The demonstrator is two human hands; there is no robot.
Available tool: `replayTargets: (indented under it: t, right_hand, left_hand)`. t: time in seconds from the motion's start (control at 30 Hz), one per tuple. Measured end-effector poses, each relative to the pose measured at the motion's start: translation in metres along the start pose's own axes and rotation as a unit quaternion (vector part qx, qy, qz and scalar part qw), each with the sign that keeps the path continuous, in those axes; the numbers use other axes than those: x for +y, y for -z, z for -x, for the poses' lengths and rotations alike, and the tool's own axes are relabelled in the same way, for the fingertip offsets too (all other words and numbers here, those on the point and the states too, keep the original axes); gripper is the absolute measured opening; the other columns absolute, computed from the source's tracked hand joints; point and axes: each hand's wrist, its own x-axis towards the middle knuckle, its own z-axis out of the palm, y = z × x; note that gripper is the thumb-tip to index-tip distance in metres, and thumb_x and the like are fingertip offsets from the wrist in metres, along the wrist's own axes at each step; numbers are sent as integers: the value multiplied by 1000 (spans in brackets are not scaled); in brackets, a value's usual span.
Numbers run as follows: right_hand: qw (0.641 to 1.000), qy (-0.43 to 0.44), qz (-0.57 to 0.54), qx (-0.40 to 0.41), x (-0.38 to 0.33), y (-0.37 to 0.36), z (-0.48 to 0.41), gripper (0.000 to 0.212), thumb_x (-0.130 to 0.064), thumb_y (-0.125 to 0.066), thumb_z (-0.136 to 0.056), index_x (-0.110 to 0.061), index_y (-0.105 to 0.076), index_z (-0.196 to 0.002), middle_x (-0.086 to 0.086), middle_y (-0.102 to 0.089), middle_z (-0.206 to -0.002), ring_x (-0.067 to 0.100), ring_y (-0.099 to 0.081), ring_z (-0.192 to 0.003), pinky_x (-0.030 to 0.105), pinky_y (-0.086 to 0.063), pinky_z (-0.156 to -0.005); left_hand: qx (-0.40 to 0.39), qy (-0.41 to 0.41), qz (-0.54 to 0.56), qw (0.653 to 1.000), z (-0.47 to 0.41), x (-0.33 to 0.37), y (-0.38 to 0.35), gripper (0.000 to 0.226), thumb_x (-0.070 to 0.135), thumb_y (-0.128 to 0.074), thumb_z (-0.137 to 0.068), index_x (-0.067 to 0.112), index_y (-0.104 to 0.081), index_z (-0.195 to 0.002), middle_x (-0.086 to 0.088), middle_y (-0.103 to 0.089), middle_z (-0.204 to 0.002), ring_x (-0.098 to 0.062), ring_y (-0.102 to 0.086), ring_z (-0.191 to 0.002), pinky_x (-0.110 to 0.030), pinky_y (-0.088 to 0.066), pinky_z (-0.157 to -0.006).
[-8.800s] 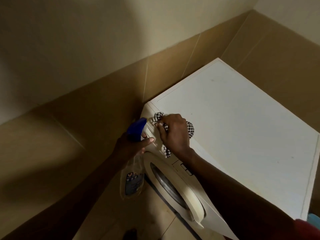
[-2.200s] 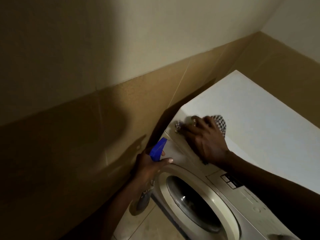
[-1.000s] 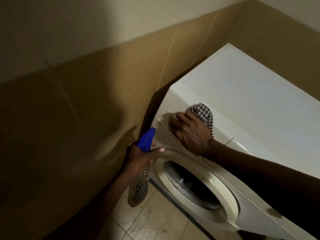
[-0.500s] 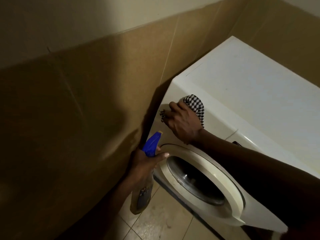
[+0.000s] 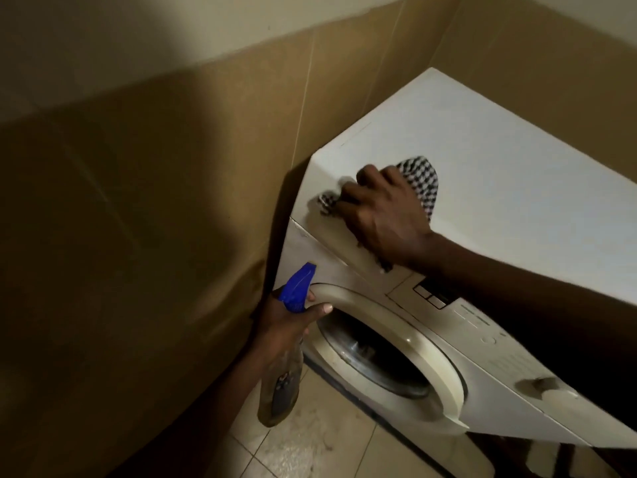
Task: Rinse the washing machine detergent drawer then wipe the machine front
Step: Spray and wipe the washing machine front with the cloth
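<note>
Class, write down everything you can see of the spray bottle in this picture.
The spray bottle has a blue trigger head and a clear body with a dark label. The left hand grips its neck, head uppermost, body hanging slightly tilted above the tiled floor, beside the door rim of the washing machine.

Home laundry corner, most likely a tiled utility room or bathroom.
We list a white front-loading washing machine with a round porthole door and small control buttons, stood in a corner of the room. We note tan wall tiles rising partway up, a plain cream painted wall above them, and pale floor tiles with dark grout lines beneath. The light is dim.
</note>
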Motion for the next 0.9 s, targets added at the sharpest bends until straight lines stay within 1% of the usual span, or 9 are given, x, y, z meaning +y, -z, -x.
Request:
replayTargets:
  t: [0.1, 0.17, 0.23, 0.3, 0.37, 0.5, 0.67, 0.8, 0.9]
  right_hand:
    - [1000, -29, 6, -2, 7, 4, -16, 20, -23, -54, -92, -16, -68, -104, 4, -62, -91, 28, -52, -90, 38, -31, -74]
    - [999, -50, -2, -20, -3, 0, 1, 25, -25, -54, -92, -17, -67, -112, 4, -61, -97, 28, -51, -92, 38, -31, -75]
    - [998, 1, 7, -64, -16, -4, 37, 31, -26, -54, -91, -15, -65, -118, 5, -62, -105, 27, -50, -94, 40, -31, -77]
    - [992, 60, 7, -110, -20, -5, 64, 23, -23, -52, -90, -14, -70, -102, 4, -64, -98, 28, -51, -90, 40, -32, -75]
    - [989, 66, 0, -131, -16, -3, 62, 18, -21, -54, -88, -14, -70, -89, 4, -63, -88, 27, -52, -86, 40, -33, -74]
    - [999, 19, 10, -48, -5, -2, 10, 20, -25, -64, -83, -15, -70, -100, 6, -62, -92, 27, -48, -87, 38, -33, -73]
    - [998, -41, 18, -41, -4, -1, -12, 15, -24, -59, -86, -15, -68, -94, 4, -61, -89, 25, -50, -83, 37, -32, -72]
    - [997, 6, -18, -69, -8, 6, 54, 10, -20, -66, -81, -12, -65, -87, 6, -60, -86, 27, -51, -80, 38, -34, -70]
    - [996, 17, -7, -85, -5, 9, 48, 7, -20, -64, -82, -14, -66, -84, 4, -59, -86, 26, -51, -81, 38, -34, -70]
  left_hand:
    - [-3, 10, 2, 1000, 3, -7, -9, 37, 24, -86, -69, 13, -65, -98, -8, -68, -76, -16, -64, -65, -30, -57, -65]
    - [-9, 9, -3, 1000, 6, -9, -10, 44, 29, -87, -66, 12, -66, -100, -9, -70, -78, -15, -66, -65, -29, -57, -64]
    - [-14, 5, -6, 1000, 7, -7, -3, 43, 31, -87, -67, 12, -66, -100, -11, -71, -78, -17, -66, -64, -29, -57, -62]
    - [-17, 1, 7, 1000, 5, -6, 5, 43, 30, -88, -66, 11, -67, -98, -13, -68, -73, -20, -64, -62, -33, -56, -64]
    - [-19, 7, 7, 1000, 4, -4, 9, 49, 35, -89, -61, 13, -67, -99, -18, -68, -78, -20, -65, -65, -36, -57, -68]
    - [-16, -7, -3, 1000, 2, -1, 9, 38, 28, -88, -66, 19, -67, -97, -8, -72, -80, -13, -66, -63, -29, -58, -65]
    - [-18, -12, -5, 1000, 10, -3, 7, 39, 29, -87, -67, 19, -67, -100, -6, -73, -86, -15, -69, -73, -29, -59, -69]
    - [-32, 3, 8, 999, 15, -1, 16, 33, 25, -86, -70, 14, -67, -95, -9, -68, -74, -19, -64, -67, -35, -57, -72]
    - [-46, -15, 6, 999, 16, 4, 24, 35, 24, -86, -69, 12, -67, -97, -9, -67, -74, -19, -63, -65, -34, -56, -68]
